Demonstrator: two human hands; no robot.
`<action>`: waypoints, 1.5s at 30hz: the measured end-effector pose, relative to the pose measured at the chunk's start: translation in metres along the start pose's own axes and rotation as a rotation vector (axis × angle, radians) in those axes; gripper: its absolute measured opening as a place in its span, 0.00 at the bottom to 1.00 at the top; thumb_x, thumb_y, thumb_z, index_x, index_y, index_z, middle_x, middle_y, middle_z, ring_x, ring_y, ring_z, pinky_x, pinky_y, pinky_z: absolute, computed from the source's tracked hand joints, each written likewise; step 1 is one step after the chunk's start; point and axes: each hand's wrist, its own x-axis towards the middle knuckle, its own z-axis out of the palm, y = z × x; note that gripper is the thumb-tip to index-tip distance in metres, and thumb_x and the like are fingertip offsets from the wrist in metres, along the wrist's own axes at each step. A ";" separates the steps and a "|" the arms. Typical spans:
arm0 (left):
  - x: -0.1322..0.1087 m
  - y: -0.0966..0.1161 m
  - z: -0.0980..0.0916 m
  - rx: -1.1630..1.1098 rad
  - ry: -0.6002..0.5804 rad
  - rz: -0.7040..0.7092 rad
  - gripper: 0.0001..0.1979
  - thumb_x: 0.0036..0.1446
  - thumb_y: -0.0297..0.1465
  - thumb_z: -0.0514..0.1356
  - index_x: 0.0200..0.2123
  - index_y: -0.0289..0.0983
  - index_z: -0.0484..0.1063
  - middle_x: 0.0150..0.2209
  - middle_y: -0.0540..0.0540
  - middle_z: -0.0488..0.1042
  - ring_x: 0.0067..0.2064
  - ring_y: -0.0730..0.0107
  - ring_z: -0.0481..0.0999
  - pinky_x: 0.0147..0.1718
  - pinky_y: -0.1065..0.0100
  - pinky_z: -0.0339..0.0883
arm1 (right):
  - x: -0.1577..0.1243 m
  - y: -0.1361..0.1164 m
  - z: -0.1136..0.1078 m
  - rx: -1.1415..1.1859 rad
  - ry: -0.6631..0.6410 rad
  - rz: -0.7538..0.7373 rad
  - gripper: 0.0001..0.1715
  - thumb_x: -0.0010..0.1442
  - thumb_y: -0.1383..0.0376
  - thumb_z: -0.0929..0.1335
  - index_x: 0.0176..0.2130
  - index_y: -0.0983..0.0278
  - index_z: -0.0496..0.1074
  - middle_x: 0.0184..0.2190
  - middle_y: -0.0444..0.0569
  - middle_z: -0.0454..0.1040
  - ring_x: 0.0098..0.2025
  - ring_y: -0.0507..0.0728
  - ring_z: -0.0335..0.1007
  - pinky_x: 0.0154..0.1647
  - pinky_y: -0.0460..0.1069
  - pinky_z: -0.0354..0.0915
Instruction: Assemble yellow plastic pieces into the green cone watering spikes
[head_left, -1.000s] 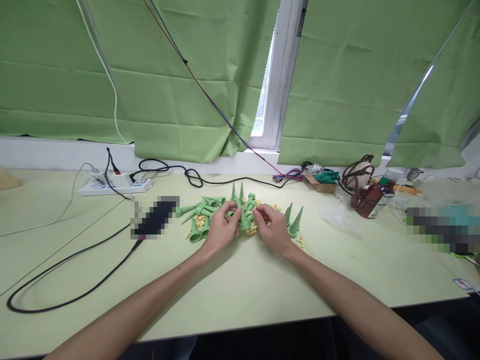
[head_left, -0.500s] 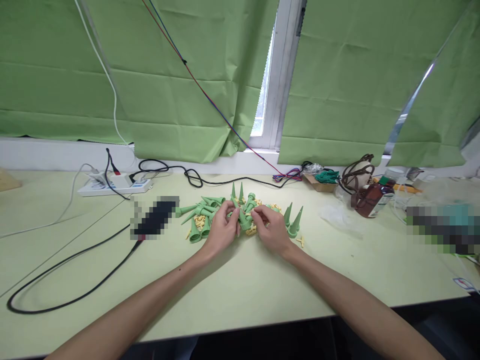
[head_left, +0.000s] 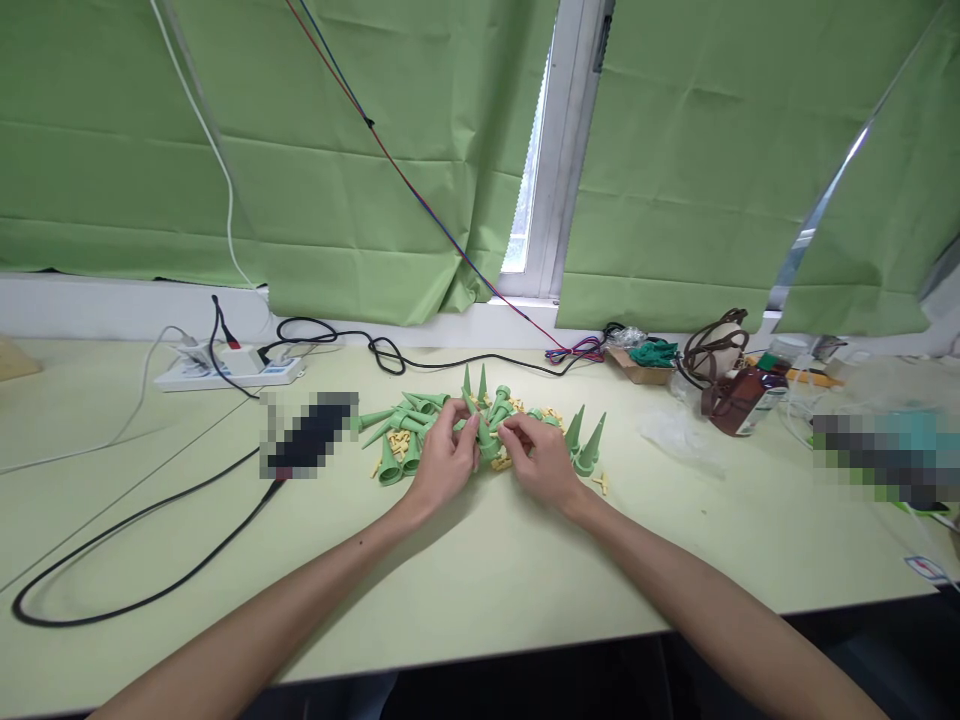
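Observation:
My left hand point(head_left: 448, 455) is closed around a green plastic cone-shaped spike point(head_left: 487, 442), its wider end turned toward my right hand point(head_left: 544, 462). The right fingertips are pinched together at the side of that spike, on a small yellow T-shaped plastic piece point(head_left: 498, 431) that is mostly covered by the fingers. Around both hands lies a heap of green spikes point(head_left: 389, 466), some on their sides and some upright. Several yellow T-shaped pieces point(head_left: 400, 443) are scattered among them. Two spikes point(head_left: 592, 448) stand point up beside my right hand, near a loose yellow piece point(head_left: 602, 484).
A blurred dark device point(head_left: 313, 435) with a looped black cable point(head_left: 150, 605) lies left of the heap. Behind it sits a white power strip point(head_left: 229, 374). At the right are a crumpled clear bag point(head_left: 684, 440), a brown bottle point(head_left: 744, 397) and a small cardboard box point(head_left: 641, 370).
Both hands stay almost in place over the heap. The right fingers have shifted very slightly left against the green spike; otherwise little differs.

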 end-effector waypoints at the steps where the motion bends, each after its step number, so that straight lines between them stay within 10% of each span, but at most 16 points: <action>1: -0.001 0.000 0.000 0.016 -0.001 0.002 0.12 0.65 0.43 0.52 0.39 0.41 0.59 0.25 0.55 0.62 0.18 0.77 0.63 0.17 0.72 0.53 | 0.000 0.000 0.000 -0.003 0.000 0.000 0.14 0.68 0.61 0.62 0.32 0.62 0.68 0.23 0.43 0.67 0.24 0.52 0.59 0.27 0.47 0.57; 23: -0.005 0.000 -0.003 0.460 0.033 0.224 0.07 0.67 0.35 0.49 0.43 0.39 0.62 0.25 0.53 0.64 0.23 0.73 0.62 0.27 0.70 0.55 | 0.000 0.002 0.002 0.024 -0.010 0.013 0.13 0.68 0.61 0.62 0.31 0.61 0.67 0.22 0.42 0.64 0.22 0.52 0.56 0.25 0.47 0.55; 35: -0.005 -0.008 -0.004 0.586 0.013 0.593 0.07 0.68 0.27 0.48 0.48 0.39 0.61 0.40 0.44 0.70 0.38 0.68 0.73 0.33 0.69 0.66 | 0.002 0.002 0.001 0.152 0.011 0.119 0.14 0.67 0.59 0.63 0.32 0.62 0.67 0.20 0.40 0.63 0.21 0.50 0.58 0.23 0.46 0.56; 45: -0.007 -0.009 -0.001 0.538 -0.037 0.586 0.12 0.65 0.26 0.53 0.51 0.40 0.62 0.48 0.43 0.67 0.34 0.74 0.73 0.28 0.73 0.70 | 0.004 0.009 0.003 0.287 0.041 0.217 0.14 0.65 0.56 0.65 0.32 0.63 0.68 0.20 0.40 0.65 0.17 0.50 0.63 0.19 0.46 0.58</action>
